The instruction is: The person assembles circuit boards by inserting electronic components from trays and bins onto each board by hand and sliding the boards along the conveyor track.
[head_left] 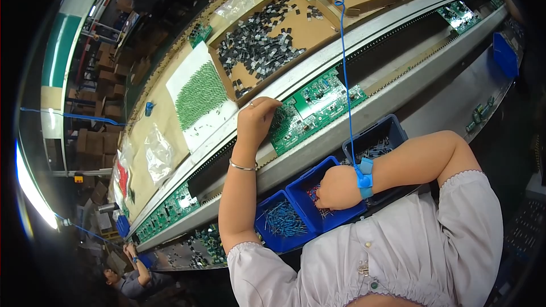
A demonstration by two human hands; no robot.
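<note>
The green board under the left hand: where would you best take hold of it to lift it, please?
Probably by the bare long edges of the board, coming from above. Parts crowd its face, and it lies flat between the conveyor rails; the left hand already rests on its left end.

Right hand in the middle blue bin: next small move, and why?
Probably lift the right hand out of the middle blue bin with a part and carry it to the green circuit board, where the left hand already rests at the board's left end.

Circuit board [315,108]: green. Bins [318,190]: blue. Wrist strap [364,177] and coiled cord [345,57]: blue. Bracelet [243,166]: silver. Sleeves [466,210]: white.
</note>
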